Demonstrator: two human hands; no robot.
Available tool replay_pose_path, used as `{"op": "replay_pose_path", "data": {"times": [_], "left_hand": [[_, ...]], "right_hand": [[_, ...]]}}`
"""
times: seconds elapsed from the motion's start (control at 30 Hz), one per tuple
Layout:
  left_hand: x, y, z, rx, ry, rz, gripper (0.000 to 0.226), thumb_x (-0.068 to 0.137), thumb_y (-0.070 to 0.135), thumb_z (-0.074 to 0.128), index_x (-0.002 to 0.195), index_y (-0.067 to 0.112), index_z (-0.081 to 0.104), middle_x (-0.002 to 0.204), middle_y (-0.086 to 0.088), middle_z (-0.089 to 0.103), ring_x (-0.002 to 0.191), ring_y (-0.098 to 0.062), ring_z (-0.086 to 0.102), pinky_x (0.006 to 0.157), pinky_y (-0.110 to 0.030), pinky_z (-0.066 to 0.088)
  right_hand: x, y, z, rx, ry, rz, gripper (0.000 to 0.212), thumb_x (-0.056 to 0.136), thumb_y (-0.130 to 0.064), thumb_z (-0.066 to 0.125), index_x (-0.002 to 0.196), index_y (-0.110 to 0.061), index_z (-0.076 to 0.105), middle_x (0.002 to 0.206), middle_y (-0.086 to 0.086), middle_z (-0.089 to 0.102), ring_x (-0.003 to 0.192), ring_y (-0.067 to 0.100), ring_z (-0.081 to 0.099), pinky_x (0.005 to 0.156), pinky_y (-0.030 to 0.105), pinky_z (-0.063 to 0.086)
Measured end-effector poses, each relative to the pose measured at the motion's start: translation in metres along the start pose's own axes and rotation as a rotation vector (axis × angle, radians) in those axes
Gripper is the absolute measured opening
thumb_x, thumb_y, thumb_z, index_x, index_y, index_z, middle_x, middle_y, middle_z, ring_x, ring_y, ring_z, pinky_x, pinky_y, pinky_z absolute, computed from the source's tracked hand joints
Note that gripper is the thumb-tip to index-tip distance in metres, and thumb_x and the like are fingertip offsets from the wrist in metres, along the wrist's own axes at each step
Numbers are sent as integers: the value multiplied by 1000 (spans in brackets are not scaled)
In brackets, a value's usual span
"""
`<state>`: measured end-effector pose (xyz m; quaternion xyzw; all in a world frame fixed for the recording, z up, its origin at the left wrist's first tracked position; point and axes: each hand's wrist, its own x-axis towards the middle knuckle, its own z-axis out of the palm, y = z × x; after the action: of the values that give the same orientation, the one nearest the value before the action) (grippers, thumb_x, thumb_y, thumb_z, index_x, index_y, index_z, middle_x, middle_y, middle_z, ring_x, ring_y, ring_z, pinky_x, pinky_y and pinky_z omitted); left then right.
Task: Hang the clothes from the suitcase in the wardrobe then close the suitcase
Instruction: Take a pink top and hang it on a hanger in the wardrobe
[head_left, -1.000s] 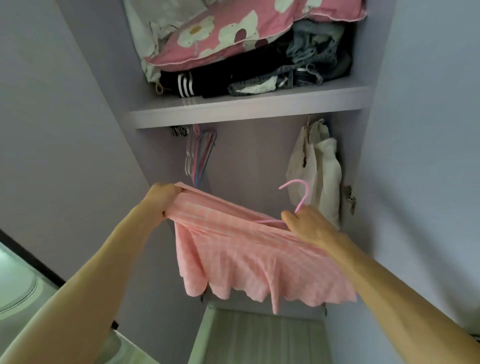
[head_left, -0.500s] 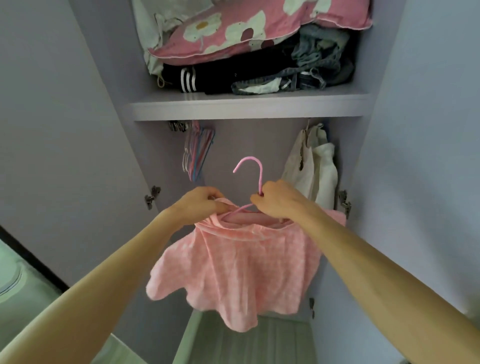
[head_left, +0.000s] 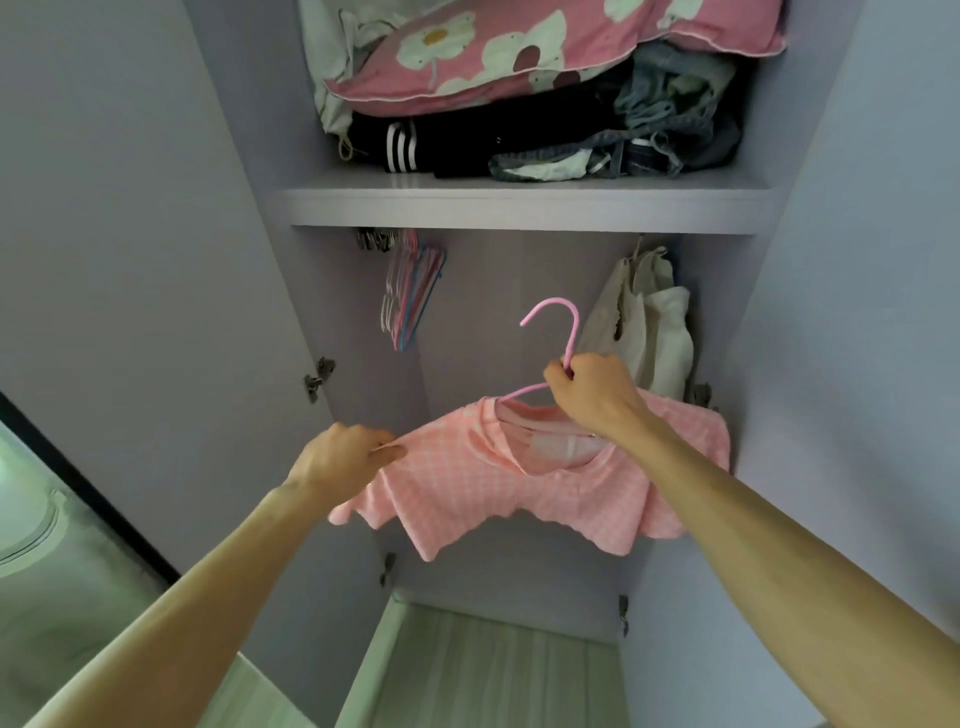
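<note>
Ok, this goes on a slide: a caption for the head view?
Right hand holds a pink hanger carrying a pink checked top; left hand pinches its edge.

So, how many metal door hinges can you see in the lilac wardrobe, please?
4: the upper left hinge, the upper right hinge beside the pink checked shirt, the lower left hinge and the lower right hinge. More may be out of frame.
</note>
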<state>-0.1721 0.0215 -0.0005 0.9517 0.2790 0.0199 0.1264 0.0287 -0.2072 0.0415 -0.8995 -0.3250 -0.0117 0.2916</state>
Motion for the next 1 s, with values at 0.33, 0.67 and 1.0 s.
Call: {"op": "replay_pose_path", "data": {"times": [0.33, 0.67, 1.0], "left_hand": [[2, -28, 16, 198, -91, -194, 29, 99, 35, 47, 123, 38, 63, 121, 3, 66, 110, -26, 63, 86, -37, 52], [13, 109, 1, -245, -36, 281, 35, 84, 37, 63, 120, 36, 66, 102, 4, 73, 97, -25, 66, 85, -35, 53], [35, 79, -8, -393, 6, 115, 47, 88, 64, 59, 75, 19, 65, 74, 2, 65, 73, -17, 58, 71, -30, 46]], "right_hand": [[-11, 15, 12, -49, -67, 68, 43, 102, -29, 41, 70, -6, 58, 60, 6, 54, 56, 22, 49, 55, 31, 35], [-19, -13, 30, 188, -83, -44, 53, 96, -56, 49, 57, -21, 53, 56, -4, 57, 67, 21, 57, 65, 30, 39], [-55, 73, 39, 148, -126, 24, 47, 99, -58, 38, 81, -21, 60, 73, -2, 65, 72, 20, 61, 70, 39, 49]]}}
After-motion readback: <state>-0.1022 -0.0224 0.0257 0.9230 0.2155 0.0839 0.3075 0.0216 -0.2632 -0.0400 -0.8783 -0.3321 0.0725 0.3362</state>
